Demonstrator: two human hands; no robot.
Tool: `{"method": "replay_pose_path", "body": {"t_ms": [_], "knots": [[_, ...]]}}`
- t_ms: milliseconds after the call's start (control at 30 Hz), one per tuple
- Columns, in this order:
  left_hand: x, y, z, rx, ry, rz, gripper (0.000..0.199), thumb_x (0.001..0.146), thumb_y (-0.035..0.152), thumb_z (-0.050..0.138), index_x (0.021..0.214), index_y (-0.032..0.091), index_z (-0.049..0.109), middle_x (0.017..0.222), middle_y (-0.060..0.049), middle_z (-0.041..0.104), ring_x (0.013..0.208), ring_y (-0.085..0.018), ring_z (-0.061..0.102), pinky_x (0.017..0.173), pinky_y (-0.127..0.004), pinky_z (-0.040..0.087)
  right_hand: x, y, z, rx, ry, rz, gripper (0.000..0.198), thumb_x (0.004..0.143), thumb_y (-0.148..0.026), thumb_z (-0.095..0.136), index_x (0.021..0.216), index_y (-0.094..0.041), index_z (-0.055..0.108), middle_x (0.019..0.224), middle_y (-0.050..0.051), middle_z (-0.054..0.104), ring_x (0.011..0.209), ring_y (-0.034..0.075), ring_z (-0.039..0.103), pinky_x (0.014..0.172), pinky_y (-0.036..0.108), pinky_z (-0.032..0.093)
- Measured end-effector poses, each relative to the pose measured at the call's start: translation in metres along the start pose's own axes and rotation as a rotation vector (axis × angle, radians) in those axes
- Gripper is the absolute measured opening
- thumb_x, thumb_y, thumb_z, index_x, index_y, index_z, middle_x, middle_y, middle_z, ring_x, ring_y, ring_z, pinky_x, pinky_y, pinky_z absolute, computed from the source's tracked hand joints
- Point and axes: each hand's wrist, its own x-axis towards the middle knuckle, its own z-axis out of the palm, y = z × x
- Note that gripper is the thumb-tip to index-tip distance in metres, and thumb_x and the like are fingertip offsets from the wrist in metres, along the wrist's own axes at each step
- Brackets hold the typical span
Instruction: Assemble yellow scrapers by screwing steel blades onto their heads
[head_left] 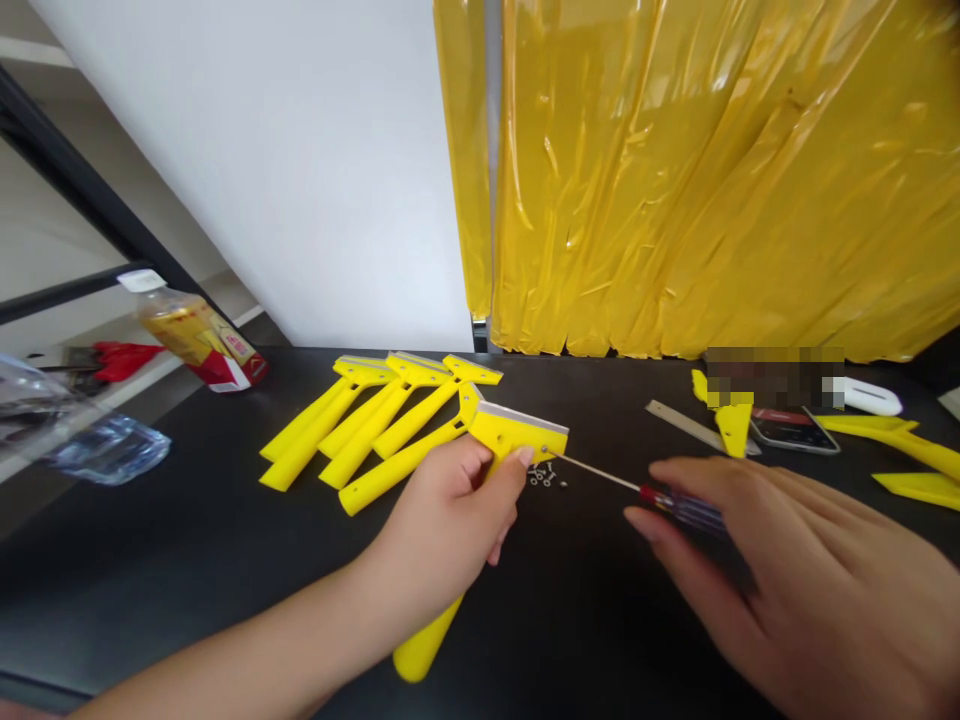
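Note:
My left hand (pixel 469 500) is wrapped round the neck of a yellow scraper (pixel 517 430), its thumb pressed near the head. A metal blade edge runs along the top of that head. In my right hand (pixel 802 570) is a screwdriver (pixel 682 508) with a red and dark translucent handle. Its thin shaft points left, and the tip meets a screw on the scraper's head. Small screws and nuts (pixel 544 475) lie on the table just behind the left thumb. Several more yellow scrapers (pixel 375 410) rest side by side to the left of the held one.
On the black table (pixel 225 580), a metal strip (pixel 682 425), a phone (pixel 795 430) and yellow scraper parts (pixel 915 445) lie at the right. A drink bottle (pixel 199 335) and a clear plastic bottle (pixel 97 430) are at the left. Yellow plastic sheeting (pixel 712 180) hangs behind.

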Motion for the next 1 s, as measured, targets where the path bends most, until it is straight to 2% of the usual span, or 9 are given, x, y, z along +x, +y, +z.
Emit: {"method": "replay_pose_path", "body": {"t_ms": [67,133,267,433,600,733,833,933,1000], "knots": [[0.001,0.0,-0.002,0.033,0.031,0.012,0.05,0.102,0.054,0.058,0.064,0.024,0.046,0.05,0.006,0.05,0.044,-0.011,0.047,0.048,-0.026,0.039,0.006,-0.001,0.0,-0.102,-0.052,-0.057,0.013,0.109,-0.032,0.06,0.101,-0.023,0.063,0.078,0.003,0.072,0.063,0.023,0.07,0.064,0.041,0.047],[0.001,-0.001,-0.003,0.082,0.069,0.04,0.051,0.102,0.055,0.058,0.063,0.024,0.044,0.049,0.006,0.048,0.045,-0.012,0.046,0.049,-0.028,0.037,0.011,-0.002,0.001,-0.15,-0.066,-0.069,0.017,0.111,-0.033,0.054,0.099,-0.023,0.061,0.076,0.003,0.071,0.061,0.023,0.069,0.062,0.041,0.046],[0.0,0.0,-0.005,0.177,0.137,0.111,0.052,0.101,0.057,0.057,0.062,0.025,0.041,0.049,0.006,0.045,0.047,-0.013,0.044,0.051,-0.03,0.033,0.016,-0.004,0.002,-0.107,-0.053,-0.053,0.021,0.114,-0.029,0.046,0.097,-0.024,0.058,0.072,0.002,0.068,0.058,0.021,0.069,0.057,0.037,0.047],[-0.003,0.003,-0.006,0.228,0.19,0.187,0.055,0.102,0.059,0.056,0.063,0.025,0.038,0.051,0.006,0.041,0.049,-0.012,0.037,0.051,-0.03,0.028,0.015,-0.006,0.003,-0.069,-0.047,-0.01,0.023,0.115,-0.033,0.044,0.101,-0.023,0.058,0.076,0.003,0.07,0.057,0.02,0.07,0.054,0.035,0.049],[-0.003,0.002,-0.007,0.268,0.206,0.254,0.054,0.103,0.054,0.056,0.063,0.024,0.037,0.054,0.006,0.039,0.051,-0.012,0.037,0.052,-0.03,0.028,0.015,-0.006,0.006,-0.081,-0.045,0.016,0.024,0.116,-0.037,0.044,0.106,-0.021,0.059,0.08,0.004,0.073,0.057,0.02,0.072,0.053,0.034,0.05],[-0.003,0.002,-0.008,0.285,0.213,0.312,0.053,0.104,0.051,0.057,0.063,0.024,0.036,0.059,0.006,0.039,0.055,-0.012,0.036,0.053,-0.029,0.028,0.015,-0.005,0.008,-0.066,-0.053,-0.003,0.029,0.117,-0.038,0.042,0.097,-0.023,0.059,0.067,-0.001,0.067,0.048,0.018,0.067,0.047,0.032,0.045],[-0.003,0.002,-0.007,0.276,0.201,0.284,0.052,0.105,0.05,0.055,0.064,0.023,0.037,0.062,0.005,0.04,0.057,-0.012,0.038,0.054,-0.029,0.028,0.015,-0.004,0.009,-0.06,-0.031,0.031,0.03,0.116,-0.043,0.043,0.106,-0.02,0.061,0.074,0.002,0.073,0.052,0.019,0.07,0.047,0.031,0.047],[-0.004,0.003,-0.007,0.303,0.201,0.279,0.052,0.106,0.048,0.056,0.064,0.023,0.035,0.063,0.005,0.04,0.058,-0.012,0.037,0.055,-0.03,0.028,0.015,-0.003,0.009,-0.015,-0.09,0.004,0.029,0.116,-0.037,0.045,0.095,-0.023,0.059,0.064,-0.002,0.066,0.044,0.018,0.065,0.044,0.032,0.044],[-0.004,0.003,-0.007,0.319,0.208,0.308,0.051,0.106,0.046,0.056,0.065,0.023,0.036,0.063,0.005,0.04,0.058,-0.012,0.037,0.055,-0.03,0.028,0.014,-0.003,0.01,0.003,-0.089,0.006,0.029,0.116,-0.041,0.045,0.099,-0.023,0.061,0.068,0.0,0.07,0.049,0.019,0.069,0.046,0.032,0.048]]}}
